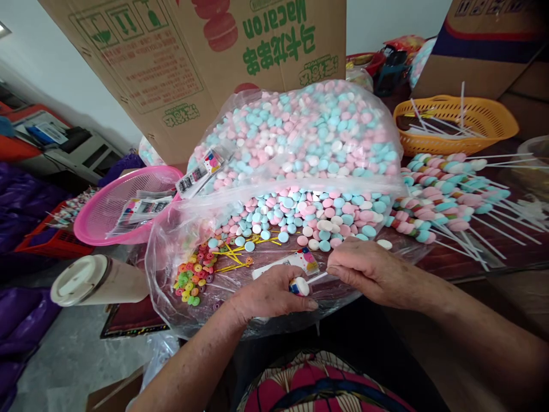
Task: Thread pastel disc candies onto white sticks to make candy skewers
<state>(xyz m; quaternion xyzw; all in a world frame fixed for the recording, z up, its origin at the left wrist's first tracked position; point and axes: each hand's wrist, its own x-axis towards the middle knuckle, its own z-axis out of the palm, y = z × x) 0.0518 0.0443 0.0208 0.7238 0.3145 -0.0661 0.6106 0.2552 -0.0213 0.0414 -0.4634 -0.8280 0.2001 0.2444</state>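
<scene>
My left hand (268, 293) is closed around a candy skewer (302, 286) in a printed wrapper, whose white end shows between thumb and fingers. The skewer's white stick points right to my right hand (373, 272), whose fingertips are closed at its end. Under and behind my left hand lies a flat printed wrapper (306, 260). Yellow twist ties (234, 260) and small coloured candy rings (195, 274) lie to the left. Just beyond both hands, pink, blue and white candies (326, 220) spill from a large clear plastic bag (300, 137).
Finished-looking skewers (450, 197) are piled at right, sticks outward, before a yellow basket (480, 120) holding sticks. At left are a pink basket (92, 209) with wrappers and a lidded cup (103, 280). A large cardboard box (171, 63) stands behind the bag.
</scene>
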